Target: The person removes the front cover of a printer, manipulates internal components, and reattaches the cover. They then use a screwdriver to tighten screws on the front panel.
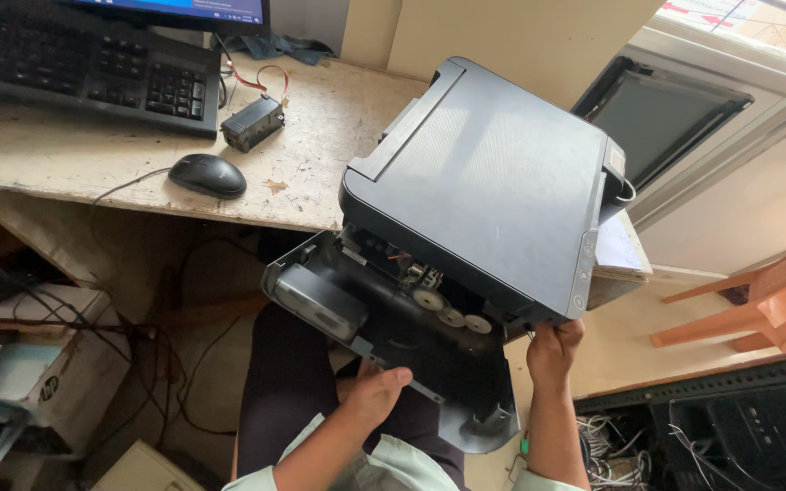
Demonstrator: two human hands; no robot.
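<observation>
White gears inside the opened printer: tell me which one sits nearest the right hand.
The rightmost small white gear, last in the row of three, lies closest to the right hand gripping the dark grey printer.

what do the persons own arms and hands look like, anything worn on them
Both hands are bare: no gloves, and no rings or watch that the head view shows. The left hand and the right hand lead back along bare forearms to pale green sleeves, pushed or rolled up near the elbows at the bottom edge. The cloth looks light and creased. The fingers carry no markings.
</observation>
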